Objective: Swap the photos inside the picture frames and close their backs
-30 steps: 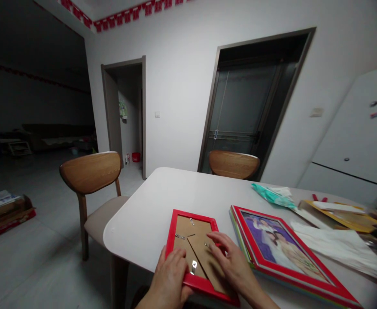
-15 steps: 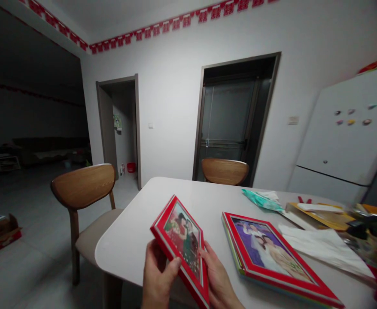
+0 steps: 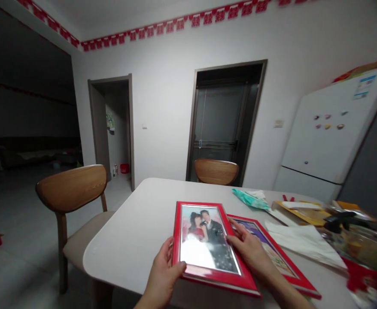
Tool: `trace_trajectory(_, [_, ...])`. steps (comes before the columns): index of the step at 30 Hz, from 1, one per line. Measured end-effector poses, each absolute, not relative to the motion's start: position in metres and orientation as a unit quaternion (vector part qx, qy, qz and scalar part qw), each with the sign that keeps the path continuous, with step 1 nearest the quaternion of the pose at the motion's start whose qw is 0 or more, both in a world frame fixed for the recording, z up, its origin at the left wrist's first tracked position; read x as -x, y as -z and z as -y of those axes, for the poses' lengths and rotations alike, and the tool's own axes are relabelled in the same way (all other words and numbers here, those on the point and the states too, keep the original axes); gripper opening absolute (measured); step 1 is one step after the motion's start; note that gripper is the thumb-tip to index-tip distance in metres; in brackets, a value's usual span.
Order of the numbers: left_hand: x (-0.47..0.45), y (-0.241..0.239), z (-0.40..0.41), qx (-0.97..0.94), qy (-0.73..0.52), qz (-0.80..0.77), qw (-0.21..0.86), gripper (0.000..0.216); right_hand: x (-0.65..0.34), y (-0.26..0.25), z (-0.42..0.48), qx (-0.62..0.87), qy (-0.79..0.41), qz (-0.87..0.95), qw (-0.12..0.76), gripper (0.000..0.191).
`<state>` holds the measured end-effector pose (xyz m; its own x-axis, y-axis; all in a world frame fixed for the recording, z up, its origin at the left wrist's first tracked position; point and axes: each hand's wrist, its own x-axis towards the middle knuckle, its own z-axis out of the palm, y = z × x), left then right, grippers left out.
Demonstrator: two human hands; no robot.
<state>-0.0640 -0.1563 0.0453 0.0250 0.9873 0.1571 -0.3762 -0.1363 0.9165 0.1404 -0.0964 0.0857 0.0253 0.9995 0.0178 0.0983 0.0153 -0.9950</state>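
Observation:
I hold a red picture frame (image 3: 208, 244) face up over the near edge of the white table (image 3: 137, 231); it shows a photo of two people. My left hand (image 3: 162, 274) grips its lower left edge. My right hand (image 3: 248, 249) holds its right edge. Under and to the right of it lies a second red-framed photo (image 3: 281, 262) on a small stack, partly covered by my right hand and the held frame.
White paper sheets (image 3: 304, 244), a teal packet (image 3: 249, 199), yellow envelopes (image 3: 301, 210) and dark clutter (image 3: 359, 240) fill the table's right side. Two wooden chairs (image 3: 72, 193) (image 3: 216, 171) stand at the left and far sides. A white fridge (image 3: 330, 137) is at right.
The frame lay face down on the table under both hands; I lifted it, turned it over, and it now faces up in both hands, overlapping the second frame.

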Motion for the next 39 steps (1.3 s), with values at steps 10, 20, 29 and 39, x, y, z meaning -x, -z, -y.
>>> trace_trajectory(10, [-0.057,-0.052,0.111,-0.625,-0.487,-0.446,0.416,0.052,-0.265,-0.085,0.059,0.674,-0.321,0.518,0.418,0.058])
trace_trajectory(20, [-0.058,-0.030,0.114,-0.618,-0.436,-0.446,0.479,0.073,-0.274,-0.055,0.088,0.627,-0.447,0.479,0.421,0.043])
trace_trajectory(29, [0.009,-0.010,0.079,-0.589,-0.449,-0.562,0.369,0.065,-0.184,-0.042,0.064,0.544,-0.484,0.520,0.446,0.040])
trace_trajectory(39, [0.091,-0.019,0.041,-0.516,-0.484,-0.625,0.329,0.051,-0.092,-0.031,-0.007,0.554,-0.388,0.587,0.445,0.038])
